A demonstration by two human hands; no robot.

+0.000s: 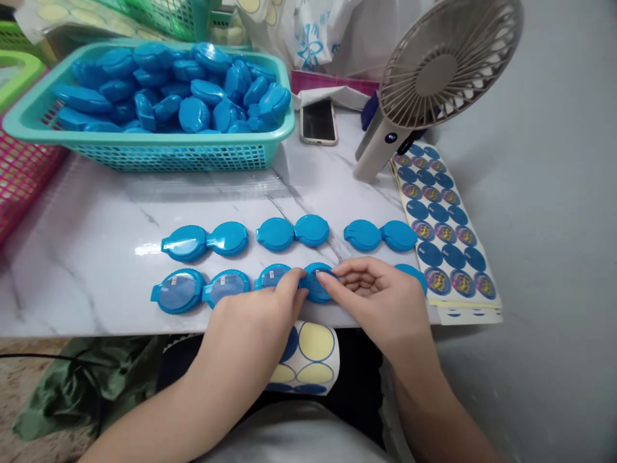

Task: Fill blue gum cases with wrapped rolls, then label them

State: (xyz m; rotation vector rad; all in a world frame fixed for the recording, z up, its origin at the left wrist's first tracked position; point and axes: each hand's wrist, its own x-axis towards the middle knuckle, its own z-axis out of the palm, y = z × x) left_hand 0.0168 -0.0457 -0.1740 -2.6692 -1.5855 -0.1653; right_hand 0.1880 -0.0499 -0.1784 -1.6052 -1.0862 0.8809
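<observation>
Two rows of round blue plastic cases [186, 243] lie on the marbled table. In the front row, a blue round case [318, 289] with a dark blue round sticker on its top sits between my hands. My left hand [255, 315] grips its left edge, thumb and fingertip pressed close together. From the other side, my right hand [385, 296] has its thumb on the case's right edge, with the other fingers curled behind. Stickered cases [178, 291] stand to the left. Another front-row case [412, 276] is partly hidden by my right hand.
A turquoise basket [168, 138] heaped with blue cases stands at the back left. Behind the rows are a phone [319, 122] and a tilted fan [436, 74]. Sticker sheets [446, 231] lie at the right by the wall; another sticker sheet [315, 344] rests on my lap.
</observation>
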